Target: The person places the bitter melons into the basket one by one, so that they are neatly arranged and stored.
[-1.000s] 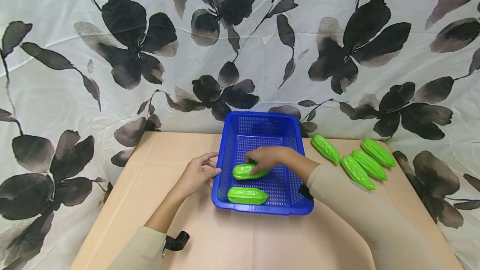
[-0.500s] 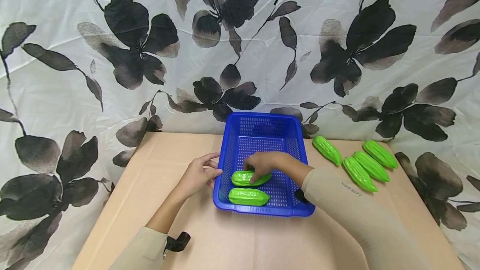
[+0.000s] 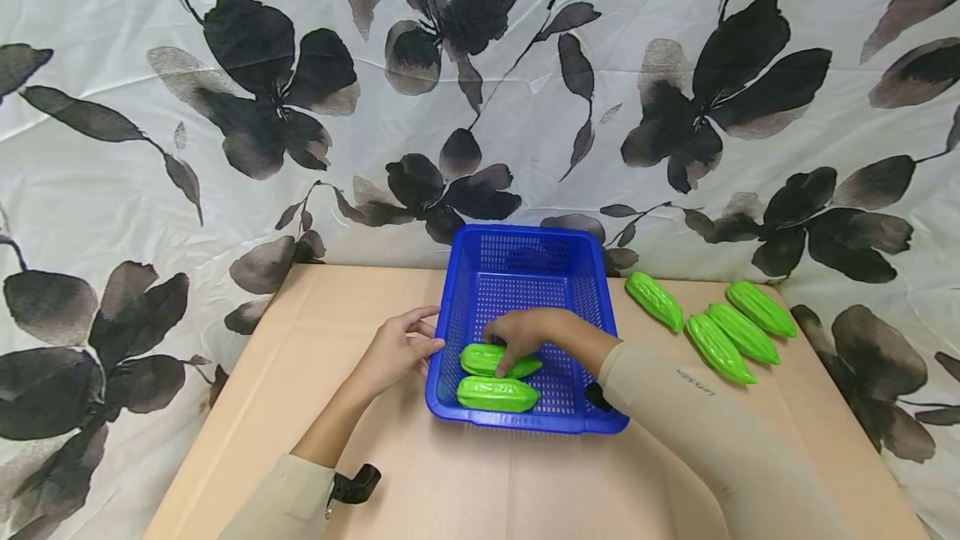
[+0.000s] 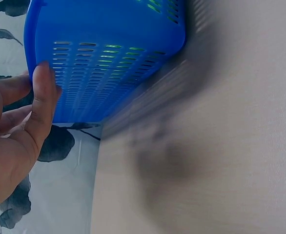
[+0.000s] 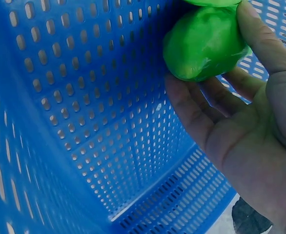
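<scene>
In the head view a blue plastic basket [image 3: 525, 422] with slotted walls stands on the table. My left hand [image 3: 393, 350] touches its left side; the left wrist view shows the fingers [image 4: 44, 92] at the rim and outer wall. Inside the basket my right hand [image 3: 521, 336] holds a green, glossy, ridged bitter melon [image 3: 477, 359], thumb on one side and fingers on the other. In the right wrist view this bitter melon [image 5: 206, 44] fills the space between thumb and fingers. Another bitter melon [image 3: 497, 394] lies parallel to it, nearer the basket's front wall.
Right of the basket, several more bitter melons [image 3: 731, 333] lie on the tan table [image 3: 480, 482]; one bitter melon [image 3: 654, 301] sits apart, nearer the basket. A white cloth [image 3: 525, 123] with dark flowers hangs behind the table's back edge.
My right hand has brought the held bitter melon down towards the front of the basket, close beside the other one. The left hand has stayed at the basket's side.
</scene>
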Demonstrator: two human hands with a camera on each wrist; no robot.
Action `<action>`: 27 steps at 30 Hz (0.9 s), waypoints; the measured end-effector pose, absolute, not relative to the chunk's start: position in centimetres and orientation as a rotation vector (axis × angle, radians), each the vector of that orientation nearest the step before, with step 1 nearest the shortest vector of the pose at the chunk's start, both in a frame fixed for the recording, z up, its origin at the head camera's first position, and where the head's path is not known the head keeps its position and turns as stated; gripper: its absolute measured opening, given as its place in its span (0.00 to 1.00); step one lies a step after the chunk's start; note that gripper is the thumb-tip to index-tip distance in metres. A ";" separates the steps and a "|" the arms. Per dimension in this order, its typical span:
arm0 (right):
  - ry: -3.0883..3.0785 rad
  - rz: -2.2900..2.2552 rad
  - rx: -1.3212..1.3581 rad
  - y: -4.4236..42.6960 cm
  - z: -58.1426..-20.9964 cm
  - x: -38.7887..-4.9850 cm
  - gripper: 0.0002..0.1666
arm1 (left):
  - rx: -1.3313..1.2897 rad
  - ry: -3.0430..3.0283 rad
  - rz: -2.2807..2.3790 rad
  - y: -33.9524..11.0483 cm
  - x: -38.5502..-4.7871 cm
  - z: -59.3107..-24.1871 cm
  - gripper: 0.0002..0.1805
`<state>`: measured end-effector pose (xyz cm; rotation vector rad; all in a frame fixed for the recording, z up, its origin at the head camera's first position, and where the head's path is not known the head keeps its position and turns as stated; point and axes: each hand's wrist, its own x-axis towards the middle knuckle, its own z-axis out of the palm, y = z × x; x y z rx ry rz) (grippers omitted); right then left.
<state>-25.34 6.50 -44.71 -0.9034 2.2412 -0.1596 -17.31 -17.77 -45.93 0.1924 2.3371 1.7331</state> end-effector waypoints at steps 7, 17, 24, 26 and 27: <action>2.222 -0.191 -0.882 6.6 -44.8 -25.3 0.34 | 0.180 2.343 1.729 -17.7 -17.2 -46.0 0.32; 2.200 -0.231 -0.875 6.8 -44.9 -25.7 0.30 | 0.191 2.350 1.730 -17.8 -17.3 -45.9 0.32; 2.195 -0.221 -0.907 6.8 -45.0 -25.7 0.30 | 0.197 2.332 1.742 -17.8 -17.1 -45.9 0.32; 2.197 -0.223 -0.905 6.8 -45.1 -25.7 0.30 | 0.199 2.333 1.743 -17.8 -17.2 -45.9 0.32; 2.199 -0.224 -0.902 6.8 -45.1 -25.7 0.30 | 0.200 2.336 1.741 -17.8 -17.2 -45.9 0.32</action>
